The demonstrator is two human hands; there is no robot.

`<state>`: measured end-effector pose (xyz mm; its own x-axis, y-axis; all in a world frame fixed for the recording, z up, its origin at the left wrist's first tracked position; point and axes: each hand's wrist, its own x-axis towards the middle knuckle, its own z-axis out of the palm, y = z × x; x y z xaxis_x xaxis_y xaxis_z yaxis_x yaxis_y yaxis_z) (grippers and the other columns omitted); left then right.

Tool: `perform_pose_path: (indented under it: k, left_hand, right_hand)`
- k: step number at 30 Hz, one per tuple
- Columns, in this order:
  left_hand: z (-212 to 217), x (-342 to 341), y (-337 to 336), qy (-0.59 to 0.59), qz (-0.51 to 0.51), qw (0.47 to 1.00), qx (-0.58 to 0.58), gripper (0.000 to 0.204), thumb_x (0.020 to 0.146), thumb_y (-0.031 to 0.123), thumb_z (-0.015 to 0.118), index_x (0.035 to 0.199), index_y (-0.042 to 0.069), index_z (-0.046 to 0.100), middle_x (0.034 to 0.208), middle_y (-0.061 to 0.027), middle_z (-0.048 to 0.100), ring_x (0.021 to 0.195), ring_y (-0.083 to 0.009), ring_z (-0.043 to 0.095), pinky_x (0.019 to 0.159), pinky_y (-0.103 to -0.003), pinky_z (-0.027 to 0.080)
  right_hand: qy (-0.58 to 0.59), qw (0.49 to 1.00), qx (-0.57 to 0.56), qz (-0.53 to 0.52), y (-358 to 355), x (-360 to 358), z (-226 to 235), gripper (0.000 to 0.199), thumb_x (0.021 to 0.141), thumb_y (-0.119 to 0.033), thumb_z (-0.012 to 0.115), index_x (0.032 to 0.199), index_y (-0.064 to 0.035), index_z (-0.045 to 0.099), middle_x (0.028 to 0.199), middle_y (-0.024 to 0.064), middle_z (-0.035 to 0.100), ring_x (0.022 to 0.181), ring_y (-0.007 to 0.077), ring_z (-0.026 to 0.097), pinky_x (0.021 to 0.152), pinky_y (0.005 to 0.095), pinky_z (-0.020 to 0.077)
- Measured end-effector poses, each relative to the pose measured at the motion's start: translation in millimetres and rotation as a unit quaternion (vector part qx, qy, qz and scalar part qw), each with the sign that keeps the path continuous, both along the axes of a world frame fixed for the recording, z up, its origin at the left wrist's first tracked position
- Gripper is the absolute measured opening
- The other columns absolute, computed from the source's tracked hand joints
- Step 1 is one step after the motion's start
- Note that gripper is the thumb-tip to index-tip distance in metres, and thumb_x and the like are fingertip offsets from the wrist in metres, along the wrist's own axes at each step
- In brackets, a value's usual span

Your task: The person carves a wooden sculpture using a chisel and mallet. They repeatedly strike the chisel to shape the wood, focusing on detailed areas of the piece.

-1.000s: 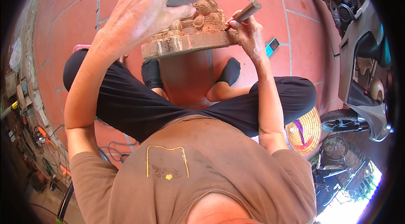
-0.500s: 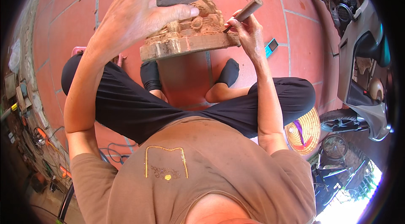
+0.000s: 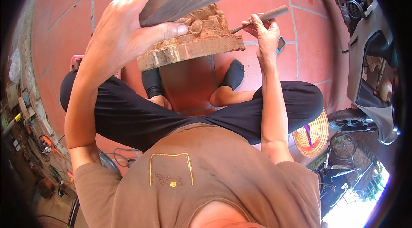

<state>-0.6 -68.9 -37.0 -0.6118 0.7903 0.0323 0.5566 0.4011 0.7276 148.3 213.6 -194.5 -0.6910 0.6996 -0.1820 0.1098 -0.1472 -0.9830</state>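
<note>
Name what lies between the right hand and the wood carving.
In the head view, a chisel in the right hand spans the gap, its tip at the wood carving.

**Both arms raised, hands closed**

The left arm rises from the lower left, elbow bent, forearm running up to the left hand (image 3: 128, 30), which is lifted high with its back to the camera. Its fingers (image 3: 171, 30) curl in a firm grasp, thumb pressed forward. The right arm stretches straight up from the shoulder. The right hand (image 3: 265, 30), to the right of the left hand and level with it, has its fingers pinched together, wrist slightly bent.
</note>
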Motion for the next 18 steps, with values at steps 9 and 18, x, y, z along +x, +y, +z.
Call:
perform_pose_path:
  k: [9, 18]
  left_hand:
    - [-8, -13, 11, -0.074, 0.02, 0.997, -0.005, 0.055, 0.077, 0.014, 0.081, 0.125, -0.003, 0.059, 0.094, -0.0087, 0.069, 0.086, -0.0135, 0.064, 0.078, -0.03, 0.053]
    - [-20, -29, 20, -0.099, 0.053, 0.993, -0.042, 0.06, 0.073, 0.015, 0.08, 0.125, -0.005, 0.058, 0.098, -0.0103, 0.068, 0.089, -0.016, 0.064, 0.084, -0.03, 0.051]
  right_hand:
    - [-0.069, 0.995, -0.073, -0.007, 12, 1, -13, 0.03, 0.094, -0.012, 0.072, 0.113, 0.0037, 0.055, 0.098, 0.0166, 0.07, 0.087, 0.0296, 0.075, 0.07, 0.0351, 0.0656]
    - [-0.092, 0.982, -0.166, 0.002, 24, 2, -23, 0.035, 0.093, -0.012, 0.074, 0.113, 0.0065, 0.053, 0.097, 0.0193, 0.07, 0.086, 0.0318, 0.075, 0.07, 0.0349, 0.066]
